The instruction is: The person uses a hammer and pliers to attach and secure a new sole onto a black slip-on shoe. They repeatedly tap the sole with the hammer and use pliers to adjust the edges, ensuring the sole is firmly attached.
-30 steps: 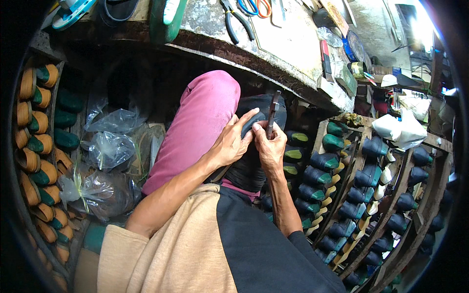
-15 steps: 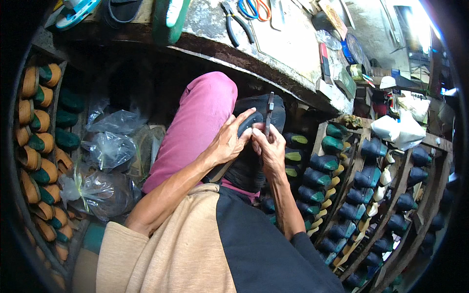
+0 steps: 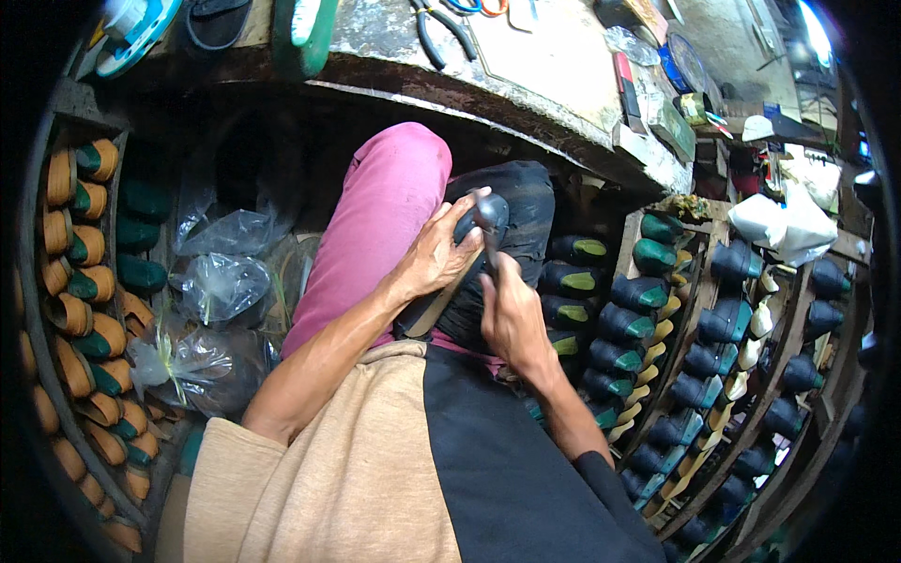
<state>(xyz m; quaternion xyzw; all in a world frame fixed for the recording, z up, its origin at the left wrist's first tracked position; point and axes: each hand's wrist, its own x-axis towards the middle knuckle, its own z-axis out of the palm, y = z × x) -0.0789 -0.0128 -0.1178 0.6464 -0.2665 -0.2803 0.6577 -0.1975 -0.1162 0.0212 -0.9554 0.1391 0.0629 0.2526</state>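
A dark shoe [image 3: 522, 211] rests on my lap beside my pink trouser leg [image 3: 375, 225]. My left hand [image 3: 434, 255] lies over the shoe's near side, fingers curled on it, with a tan strip [image 3: 434, 308] showing under the palm. My right hand [image 3: 511, 319] is closed around a tool whose rounded metal head [image 3: 489, 214] sits against the shoe just above my left fingers. The tool's handle is mostly hidden by the two hands.
Racks of dark shoes on green-topped lasts [image 3: 648, 310] fill the right side. Tan and green shoes [image 3: 80, 281] line the left rack. Clear plastic bags [image 3: 221, 281] lie by my left knee. The workbench [image 3: 526, 66] above holds pliers [image 3: 434, 33] and small items.
The tool stood upright above the shoe with both hands high. Now my right hand has dropped lower and the tool's head lies down against the shoe.
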